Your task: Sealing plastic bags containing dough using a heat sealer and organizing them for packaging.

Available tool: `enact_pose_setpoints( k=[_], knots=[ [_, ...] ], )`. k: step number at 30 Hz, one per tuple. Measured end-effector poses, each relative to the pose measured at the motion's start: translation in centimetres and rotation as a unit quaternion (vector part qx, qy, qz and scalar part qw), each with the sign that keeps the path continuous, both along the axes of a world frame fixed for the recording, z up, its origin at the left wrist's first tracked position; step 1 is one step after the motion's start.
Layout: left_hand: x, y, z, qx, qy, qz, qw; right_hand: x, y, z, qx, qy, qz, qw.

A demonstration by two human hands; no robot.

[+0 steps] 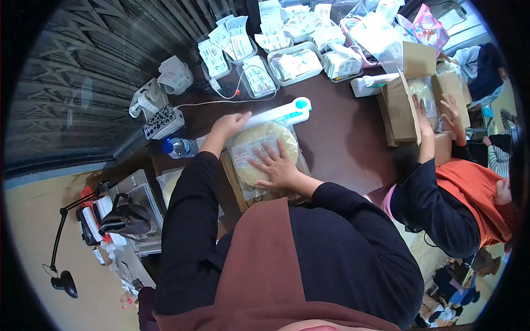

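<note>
My right hand (273, 167) lies flat, fingers spread, on a clear plastic bag of round, pale yellow flat food (285, 138). A printed label (250, 155) shows on the bag, partly under my fingers. The bag rests over a piece of brown cardboard (232, 178). Just beyond it lies a long white bar-shaped device, seemingly a heat sealer (275, 117), with a turquoise round end. My left hand (229, 127) is closed over its left part, at the bag's far edge; most of those fingers are hidden.
A water bottle (180, 147) lies left of my left forearm. Tubs of printed labels (296, 62) line the back of the brown table (331, 120). At right, a co-worker's hands (453, 116) are at an open cardboard box (399, 107). Another bag (167, 186) lies left.
</note>
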State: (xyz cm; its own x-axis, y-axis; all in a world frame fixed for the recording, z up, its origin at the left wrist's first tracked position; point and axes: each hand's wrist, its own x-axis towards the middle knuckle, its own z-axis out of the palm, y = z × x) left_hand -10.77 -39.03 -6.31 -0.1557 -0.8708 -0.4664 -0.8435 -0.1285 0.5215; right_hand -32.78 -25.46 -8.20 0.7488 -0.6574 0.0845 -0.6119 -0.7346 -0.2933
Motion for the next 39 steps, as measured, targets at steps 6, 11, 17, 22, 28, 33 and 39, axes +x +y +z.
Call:
enact_pose_setpoints(
  k=[6, 11, 17, 22, 28, 33, 39],
  knots=[
    [-0.2, 0.1, -0.9, -0.054, -0.022, 0.005, 0.998, 0.2, -0.1, 0.0, 0.005, 0.009, -0.001, 1.000],
    [-0.3, -0.1, -0.4, -0.029, -0.024, 0.003, 0.999, 0.0, -0.1, 0.1, 0.032, -0.003, -0.003, 0.999],
    [1.3, 0.0, -1.4, -0.032, 0.034, 0.027, 0.999, -3.6, 0.8, 0.9, 0.026, -0.081, -0.325, 0.942],
    [1.1, -0.3, -1.4, -0.034, 0.042, 0.022, 0.998, -6.5, 1.7, -0.4, 0.205, -0.113, -0.469, 0.851],
    [0.3, -0.2, -0.8, -0.033, -0.009, 0.030, 0.999, -7.1, 1.4, -1.2, 0.213, -0.189, -0.432, 0.856],
    [-0.2, 0.0, 0.0, -0.043, -0.060, 0.037, 0.997, -7.3, 1.5, -1.5, 0.213, -0.197, -0.407, 0.866],
    [-1.6, 0.4, 0.6, -0.062, -0.124, 0.033, 0.990, -7.2, 2.0, -1.1, 0.173, -0.135, -0.398, 0.891]
  ],
)
